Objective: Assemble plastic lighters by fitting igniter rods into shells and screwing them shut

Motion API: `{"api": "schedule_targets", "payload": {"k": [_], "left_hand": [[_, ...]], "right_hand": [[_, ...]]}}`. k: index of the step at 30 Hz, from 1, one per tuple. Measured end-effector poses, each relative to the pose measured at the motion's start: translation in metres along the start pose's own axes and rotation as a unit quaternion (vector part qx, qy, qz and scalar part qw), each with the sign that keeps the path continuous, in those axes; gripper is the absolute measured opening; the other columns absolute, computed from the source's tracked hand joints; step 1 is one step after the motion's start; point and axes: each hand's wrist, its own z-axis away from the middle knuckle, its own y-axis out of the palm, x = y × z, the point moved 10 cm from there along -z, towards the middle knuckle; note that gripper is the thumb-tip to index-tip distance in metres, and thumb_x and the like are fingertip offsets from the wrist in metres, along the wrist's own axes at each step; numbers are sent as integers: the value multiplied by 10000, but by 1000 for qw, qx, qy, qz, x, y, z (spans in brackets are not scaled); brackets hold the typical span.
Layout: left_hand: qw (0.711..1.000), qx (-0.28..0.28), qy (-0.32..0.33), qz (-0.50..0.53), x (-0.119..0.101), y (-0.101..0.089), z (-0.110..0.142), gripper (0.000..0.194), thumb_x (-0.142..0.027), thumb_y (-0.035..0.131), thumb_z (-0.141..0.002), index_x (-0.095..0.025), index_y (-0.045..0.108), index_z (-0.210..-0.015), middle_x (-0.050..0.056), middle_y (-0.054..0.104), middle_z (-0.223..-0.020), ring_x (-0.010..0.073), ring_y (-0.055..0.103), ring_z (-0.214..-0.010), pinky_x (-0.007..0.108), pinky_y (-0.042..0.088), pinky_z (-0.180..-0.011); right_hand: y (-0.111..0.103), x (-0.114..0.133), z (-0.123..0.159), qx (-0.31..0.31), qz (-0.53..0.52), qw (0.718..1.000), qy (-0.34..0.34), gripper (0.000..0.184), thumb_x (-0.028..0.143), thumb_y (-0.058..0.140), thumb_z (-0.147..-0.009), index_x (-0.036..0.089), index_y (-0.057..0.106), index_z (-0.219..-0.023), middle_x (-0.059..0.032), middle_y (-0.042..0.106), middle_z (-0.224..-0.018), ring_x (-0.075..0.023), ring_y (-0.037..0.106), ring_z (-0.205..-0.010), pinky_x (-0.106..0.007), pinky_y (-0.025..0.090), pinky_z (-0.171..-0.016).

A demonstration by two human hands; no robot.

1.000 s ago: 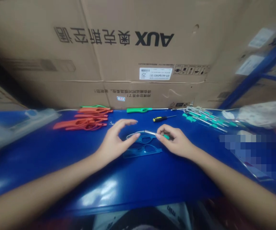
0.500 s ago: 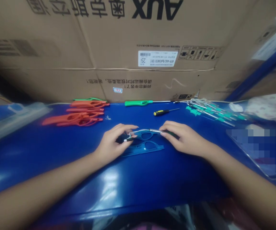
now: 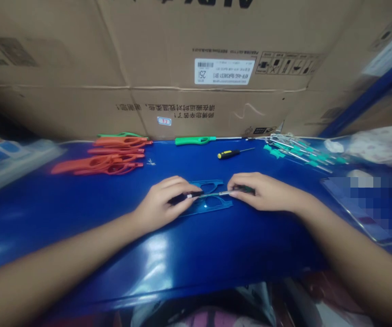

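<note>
My left hand point(image 3: 168, 197) pinches a small black part with a white tip point(image 3: 193, 195) between thumb and fingers. My right hand point(image 3: 255, 190) is closed on a metal lighter tube point(image 3: 223, 193) with a dark green part mostly hidden in the palm. A thin, pale wire point(image 3: 209, 195) appears to run between the two held pieces. Below and between my hands, two translucent blue lighter handle halves point(image 3: 219, 206) lie on the table, partly covered by my left fingers.
Orange lighter handle shells point(image 3: 114, 159) are piled at the back left. A green lighter point(image 3: 196, 141) and a yellow-black screwdriver point(image 3: 229, 154) lie behind my hands. Several metal tubes with green parts point(image 3: 298, 152) are heaped at the back right. A cardboard box point(image 3: 168, 54) walls off the back of the blue table point(image 3: 236, 254).
The wire between my hands was bowed upward and now looks nearly straight. Both held pieces sit lower over the blue halves, and more of the rear half shows. The view has tipped slightly downward.
</note>
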Motion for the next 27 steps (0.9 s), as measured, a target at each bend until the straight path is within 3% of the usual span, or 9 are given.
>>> {"api": "schedule_targets", "payload": {"k": [10, 13, 18, 27], "left_hand": [[995, 98, 14, -4, 0, 22, 2, 192, -226, 617, -956, -196, 719, -1117, 74, 742, -976, 178, 686, -892, 321, 536, -846], [995, 95, 3, -4, 2, 21, 2, 201, -245, 594, -966, -195, 728, -1108, 81, 718, -955, 181, 676, -882, 318, 553, -820], [995, 101, -18, 10, 8, 23, 4, 210, -228, 601, -962, -187, 724, -1128, 81, 678, -1009, 169, 674, -908, 293, 561, -817], [995, 102, -14, 10, 8, 24, 1, 214, -239, 579, -978, -190, 727, -1125, 85, 730, -995, 185, 693, -916, 313, 567, -837]], "right_hand": [[-3, 0, 10, 62, -18, 998, 2, 157, 281, 584, -934, 220, 721, -984, -34, 726, -948, -163, 631, -808, -276, 452, -705], [-6, -1, 12, 48, -15, 999, 15, 190, 311, 589, -934, 245, 705, -1069, -29, 733, -972, -160, 629, -763, -275, 454, -665], [-8, 1, 11, 33, -2, 999, -14, 164, 265, 580, -943, 243, 726, -1013, -36, 728, -1013, -186, 654, -903, -307, 472, -794], [-9, -6, 9, 22, 6, 1000, -11, 153, 274, 583, -943, 225, 725, -976, -46, 726, -983, -187, 651, -874, -309, 477, -775]]}}
